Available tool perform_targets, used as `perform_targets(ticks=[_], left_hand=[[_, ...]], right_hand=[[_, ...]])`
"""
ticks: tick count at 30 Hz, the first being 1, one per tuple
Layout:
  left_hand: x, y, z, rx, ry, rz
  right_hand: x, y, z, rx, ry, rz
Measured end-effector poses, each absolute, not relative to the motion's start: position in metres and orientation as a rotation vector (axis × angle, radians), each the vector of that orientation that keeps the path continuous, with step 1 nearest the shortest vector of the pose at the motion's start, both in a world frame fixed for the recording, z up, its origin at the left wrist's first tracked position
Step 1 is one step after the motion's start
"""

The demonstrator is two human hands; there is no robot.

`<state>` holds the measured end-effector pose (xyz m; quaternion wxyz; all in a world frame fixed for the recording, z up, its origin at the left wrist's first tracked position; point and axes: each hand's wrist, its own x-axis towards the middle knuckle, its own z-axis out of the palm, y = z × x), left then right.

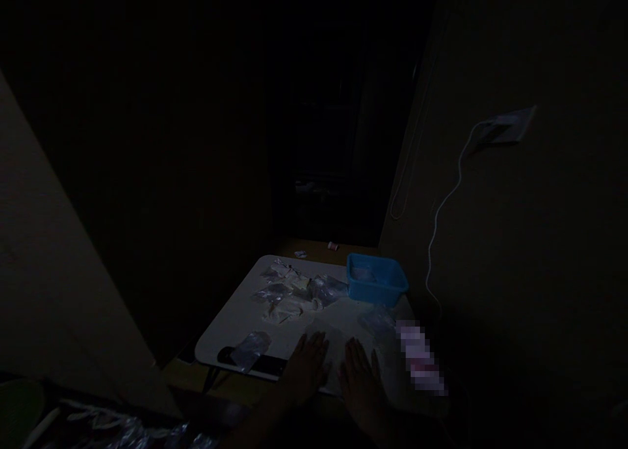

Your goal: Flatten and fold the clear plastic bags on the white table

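Note:
In dim light, my left hand [307, 369] lies palm down at the near edge of a small white table [230, 318], its fingers stretched forward. Beside it on the right, my right hand [362, 383] rests flat with fingers apart. Neither hand appears to hold anything. A clear plastic bag [251, 351] lies left of my left hand. Crumpled plastic bags [326, 290] and a pale crumpled item [283, 311] are spread farther back. Another clear bag [377, 319] lies beyond my right hand.
A blue basin [375, 285] stands at the table's back right corner. A blurred-out patch [422, 360] covers something at the right edge. A white cable [434, 230] hangs from a wall socket [510, 125]. Shiny packets [135, 432] lie at the lower left.

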<state>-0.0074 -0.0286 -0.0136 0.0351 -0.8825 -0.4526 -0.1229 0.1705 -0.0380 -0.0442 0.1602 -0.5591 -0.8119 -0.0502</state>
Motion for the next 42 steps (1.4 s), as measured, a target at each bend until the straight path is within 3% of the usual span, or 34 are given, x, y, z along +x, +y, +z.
perform_targets(ticks=[13,22,29,36,42], left_hand=[[0.026,-0.01,-0.031,-2.398,-1.812,-0.4],[0.006,-0.001,-0.034,-2.434,-1.677,-0.422],[0.004,-0.003,-0.03,-2.449,-1.677,-0.4],[0.006,-0.006,-0.019,-2.508,-1.743,-0.263],[0.006,-0.007,-0.018,-2.482,-1.75,-0.207]], right_hand=[[0.17,0.001,-0.014,-1.595,-2.374,-0.158],[0.164,-0.012,-0.031,-1.555,-2.368,-0.139],[0.18,-0.008,-0.035,-1.77,-2.237,-0.16],[0.143,-0.011,-0.02,-1.502,-2.378,-0.149],[0.142,-0.011,-0.025,-1.565,-2.39,-0.06]])
